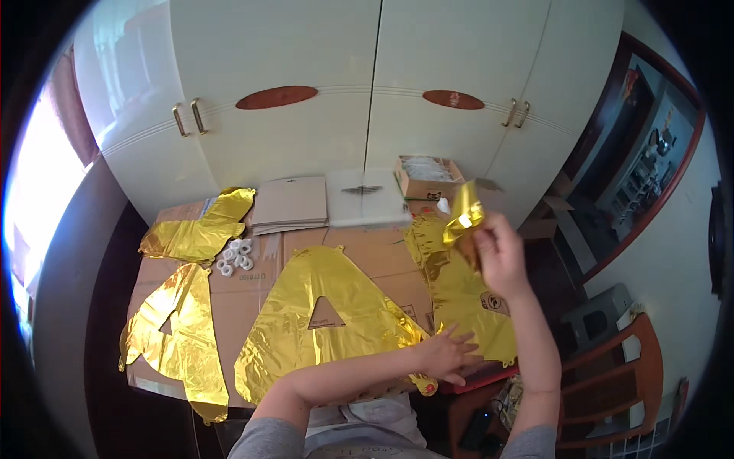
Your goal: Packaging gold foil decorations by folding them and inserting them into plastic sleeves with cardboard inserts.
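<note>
A large gold foil balloon shaped like a letter A [294, 306] lies flat and uninflated in front of me. Over its lower right leg my left hand [449, 354] reaches across with the fingers spread, holding nothing. My right hand [501, 256] is raised at the right, its fingers pinched on a folded gold foil balloon [466, 212]. Beneath that hand another flat gold foil balloon [459, 287] lies on the cardboard; whether the held piece joins it I cannot tell. At the left are a smaller A-shaped foil balloon [191, 314] and a further foil balloon [195, 233].
White ribbon-like rolls [235, 256] sit on the cardboard-covered table [256, 287]. Behind are stacked cardboard sheets [290, 205], clear plastic bags [367, 199] and a box of packets [428, 177]. Cabinets [283, 46] stand at the back, a wooden chair [612, 382] at the right.
</note>
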Demonstrator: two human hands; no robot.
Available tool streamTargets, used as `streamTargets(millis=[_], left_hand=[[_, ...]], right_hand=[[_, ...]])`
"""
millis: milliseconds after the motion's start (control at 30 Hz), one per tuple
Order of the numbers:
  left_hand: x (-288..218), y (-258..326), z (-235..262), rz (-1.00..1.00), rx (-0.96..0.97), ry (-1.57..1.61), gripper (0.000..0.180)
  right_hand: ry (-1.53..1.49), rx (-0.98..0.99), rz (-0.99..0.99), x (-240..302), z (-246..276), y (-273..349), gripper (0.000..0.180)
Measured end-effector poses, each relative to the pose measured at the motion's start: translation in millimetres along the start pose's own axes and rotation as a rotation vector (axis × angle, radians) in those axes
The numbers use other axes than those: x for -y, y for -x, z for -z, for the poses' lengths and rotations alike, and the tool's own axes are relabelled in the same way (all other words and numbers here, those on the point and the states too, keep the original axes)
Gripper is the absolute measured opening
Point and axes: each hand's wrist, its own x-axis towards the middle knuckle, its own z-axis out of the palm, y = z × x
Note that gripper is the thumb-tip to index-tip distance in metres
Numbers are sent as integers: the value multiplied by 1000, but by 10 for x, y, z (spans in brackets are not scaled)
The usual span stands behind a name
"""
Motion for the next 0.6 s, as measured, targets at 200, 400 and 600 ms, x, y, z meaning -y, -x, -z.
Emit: streamTargets(millis=[200, 400, 600], left_hand=[[-44, 861, 65, 283, -144, 370, 38], [-222, 2673, 696, 563, 2, 291, 25], [-26, 2823, 823, 816, -493, -62, 29]], right_hand=[[290, 294, 601, 384, -791, 384, 14], [369, 454, 770, 612, -1435, 974, 11], [501, 699, 638, 791, -1883, 1430, 15]])
